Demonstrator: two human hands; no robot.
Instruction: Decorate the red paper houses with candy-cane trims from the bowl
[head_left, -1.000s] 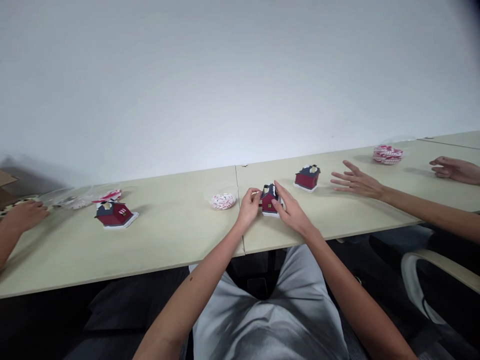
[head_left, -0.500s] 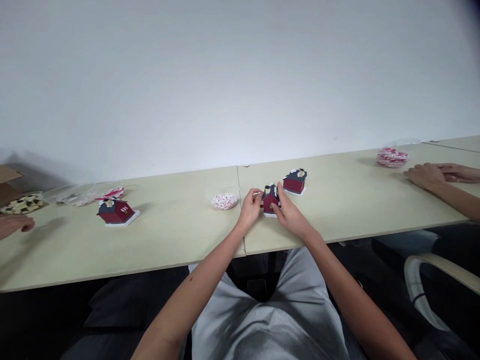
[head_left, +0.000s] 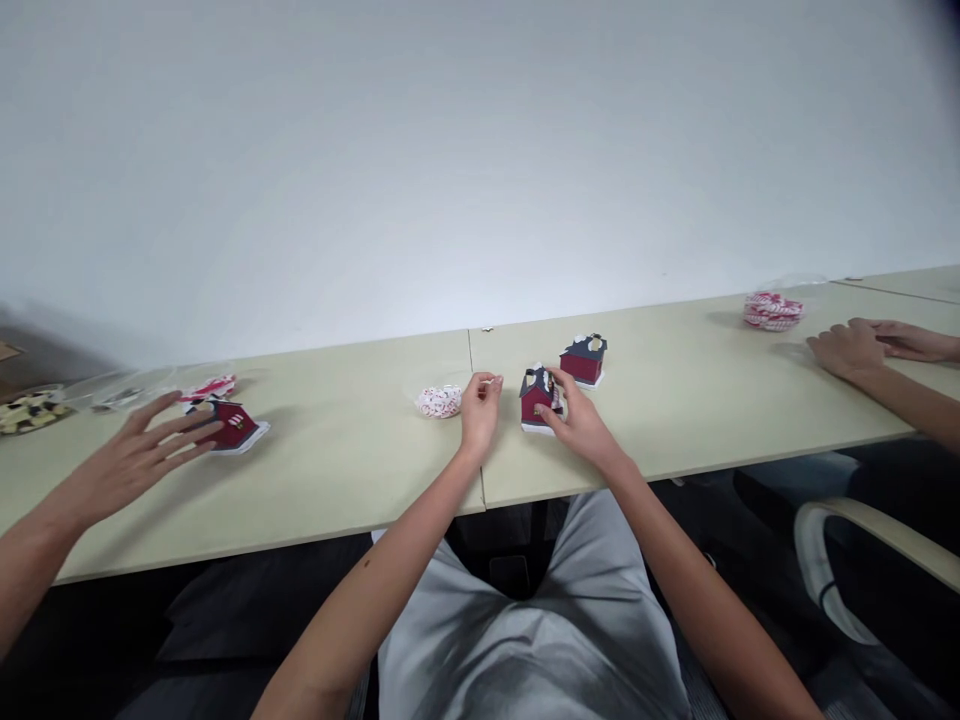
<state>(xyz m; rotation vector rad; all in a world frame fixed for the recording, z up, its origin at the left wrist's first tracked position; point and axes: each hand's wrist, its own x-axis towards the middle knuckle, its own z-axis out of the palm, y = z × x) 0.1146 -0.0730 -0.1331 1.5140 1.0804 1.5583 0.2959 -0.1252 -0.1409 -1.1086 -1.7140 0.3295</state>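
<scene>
A small dark-red model house (head_left: 534,402) with a dark roof and white base stands on the table in front of me. My right hand (head_left: 589,428) is closed around its right side, thumb on the front wall and fingers behind. My left hand (head_left: 480,408) is held just left of the house, apart from it, with thumb and fingertips pinched together; anything between them is too small to make out. Beside that hand on its left sits a clear bag of small white-and-red pieces (head_left: 439,402), partly hidden behind it. A second red house (head_left: 583,364) stands behind my right hand.
At left, a co-worker's hand (head_left: 139,465) reaches over another red house (head_left: 238,428), near several plastic bags (head_left: 124,392). At right lie a bag of red-and-white pieces (head_left: 774,312) and another person's hands (head_left: 855,350). The table's front edge (head_left: 592,487) runs before my lap.
My left hand has come away from the house and moved left towards the bag. My right hand stays on the house. The co-worker's hand at left has reached in over their house.
</scene>
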